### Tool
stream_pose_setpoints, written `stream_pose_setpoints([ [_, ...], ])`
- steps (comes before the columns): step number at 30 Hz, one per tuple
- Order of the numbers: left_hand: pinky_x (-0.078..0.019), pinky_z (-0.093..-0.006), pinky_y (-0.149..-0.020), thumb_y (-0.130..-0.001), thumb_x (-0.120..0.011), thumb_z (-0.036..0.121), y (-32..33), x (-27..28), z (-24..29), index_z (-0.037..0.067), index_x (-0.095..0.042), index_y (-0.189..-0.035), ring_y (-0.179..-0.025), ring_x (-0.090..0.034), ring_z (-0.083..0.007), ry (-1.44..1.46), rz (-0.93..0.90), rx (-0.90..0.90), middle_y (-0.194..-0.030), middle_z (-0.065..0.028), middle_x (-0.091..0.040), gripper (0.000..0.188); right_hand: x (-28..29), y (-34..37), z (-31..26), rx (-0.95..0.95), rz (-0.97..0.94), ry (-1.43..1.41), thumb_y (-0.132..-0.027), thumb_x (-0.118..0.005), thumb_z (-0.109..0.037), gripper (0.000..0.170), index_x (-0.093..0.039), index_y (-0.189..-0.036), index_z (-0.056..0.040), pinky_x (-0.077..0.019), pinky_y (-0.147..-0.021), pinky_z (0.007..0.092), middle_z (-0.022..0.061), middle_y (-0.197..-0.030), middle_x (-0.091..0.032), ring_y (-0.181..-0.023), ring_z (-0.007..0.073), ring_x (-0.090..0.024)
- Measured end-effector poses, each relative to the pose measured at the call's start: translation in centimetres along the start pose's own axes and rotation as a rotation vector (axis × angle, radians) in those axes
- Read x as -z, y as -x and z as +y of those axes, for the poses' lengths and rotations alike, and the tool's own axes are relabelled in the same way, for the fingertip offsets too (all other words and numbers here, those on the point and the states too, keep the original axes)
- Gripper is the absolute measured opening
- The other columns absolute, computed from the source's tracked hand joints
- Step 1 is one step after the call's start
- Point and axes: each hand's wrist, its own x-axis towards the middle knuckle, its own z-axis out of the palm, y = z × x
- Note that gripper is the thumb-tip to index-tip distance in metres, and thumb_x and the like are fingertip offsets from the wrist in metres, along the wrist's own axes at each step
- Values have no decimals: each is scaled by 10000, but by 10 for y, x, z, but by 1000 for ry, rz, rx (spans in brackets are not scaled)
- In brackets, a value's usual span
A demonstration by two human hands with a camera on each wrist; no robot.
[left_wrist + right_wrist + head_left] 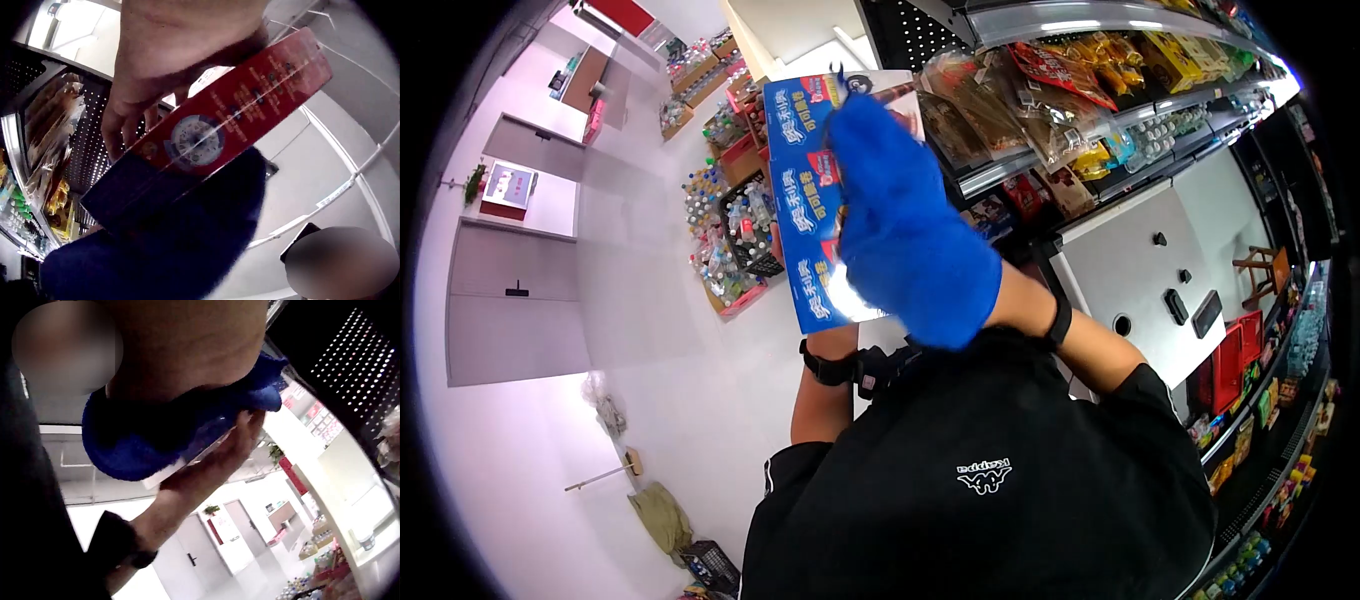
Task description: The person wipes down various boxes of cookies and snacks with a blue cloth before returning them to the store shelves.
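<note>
A blue carton with yellow and white Chinese lettering is held up in front of my chest. From beneath and behind, my left hand grips it, fingers bent over one edge; the left wrist view shows the carton's red and dark blue side. Fuzzy blue cloth, like a mitt, covers my right hand and lies against the carton's printed face. Only the bare wrist shows, so I cannot tell how those fingers lie. In the right wrist view the cloth overlaps the carton beside my left fingers.
Shelves of packaged snacks stand close on the right. Crates and boxes of bottles sit on the floor to the left. A white panel with small black items lies below the shelves; a red crate is beyond it.
</note>
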Motion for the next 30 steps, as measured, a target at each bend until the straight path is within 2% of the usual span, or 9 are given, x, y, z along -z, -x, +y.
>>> stream_pose_setpoints([
  [1, -455, -446, -1085, -992, -510, 493, -2, -1, 1, 82, -288, -1518, -1328, -490, -284, 67, 7, 6, -1486, -159, -437, 703, 8, -9, 1, 85, 62, 105, -845, -792, -217, 531, -622, -1313, -31, -385, -1105, 410, 135, -1329, -631, -1249, 297, -575],
  [5, -462, -448, -1077, -985, -494, 532, -2, -5, -7, 76, -325, -1511, -1319, -502, -286, 254, -20, 73, -1471, -161, -463, 717, 61, -55, 6, 263, 279, 686, -843, -687, -128, 413, -631, -1237, -19, -451, -1007, 413, 172, -1239, -633, -1145, 347, -600],
  [9, -445, -461, -1089, -937, -458, 632, 0, 1, -17, 47, -447, -1452, -1282, -541, -293, 41, 135, 114, -1399, -169, -544, 779, 98, -46, 28, 60, 388, 898, -834, -652, -113, 399, -642, -1229, -51, -500, -913, 426, 187, -1149, -659, -1047, 381, -629],
  [13, -341, -485, -1161, -798, -598, 733, 17, -20, -16, 16, -286, -1544, -1391, -423, -347, -237, 10, 387, -1551, -176, -382, 1081, 81, 51, 69, -241, 455, 709, -850, -635, -119, 351, -652, -1193, -46, -538, -761, 375, 198, -1014, -692, -837, 362, -684],
  [15, -350, -432, -1142, -784, -669, 673, 16, -19, -23, 24, -264, -1554, -1361, -450, -301, -321, -95, 538, -1509, -157, -421, 1085, 57, 100, 103, -497, 484, 414, -870, -621, -110, 285, -659, -1140, -28, -530, -765, 371, 192, -1017, -693, -853, 354, -678],
  [18, -348, -357, -1108, -760, -711, 654, -1, 8, -55, 15, -259, -1557, -1336, -443, -232, -536, -291, 661, -1463, -126, -443, 1117, 33, 141, 102, -593, 480, 194, -926, -570, -83, 221, -664, -1106, 4, -523, -779, 359, 154, -994, -689, -864, 292, -651],
  [22, -330, -404, -1117, -771, -646, 711, -24, 49, -126, 50, -245, -1578, -1408, -362, -267, -732, -393, 790, -1557, -142, -348, 1117, 8, 168, 119, -390, 615, 105, -937, -564, -63, 215, -660, -1113, 15, -513, -838, 375, 157, -1041, -674, -926, 290, -629],
  [26, -309, -453, -1132, -781, -610, 728, -42, 76, -186, 70, -246, -1585, -1428, -333, -316, -856, -436, 871, -1598, -145, -300, 1101, -41, 218, 144, -717, 839, 237, -928, -587, -97, 197, -666, -1094, -26, -503, -806, 392, 173, -1035, -671, -920, 318, -629],
  [30, -289, -471, -1156, -788, -597, 718, -69, 107, -227, 72, -244, -1584, -1421, -336, -340, -941, -470, 940, -1600, -143, -295, 1084, -53, 265, 162, -967, 864, 36, -869, -642, -88, 121, -669, -979, -44, -487, -757, 395, 156, -878, -641, -846, 327, -628],
])
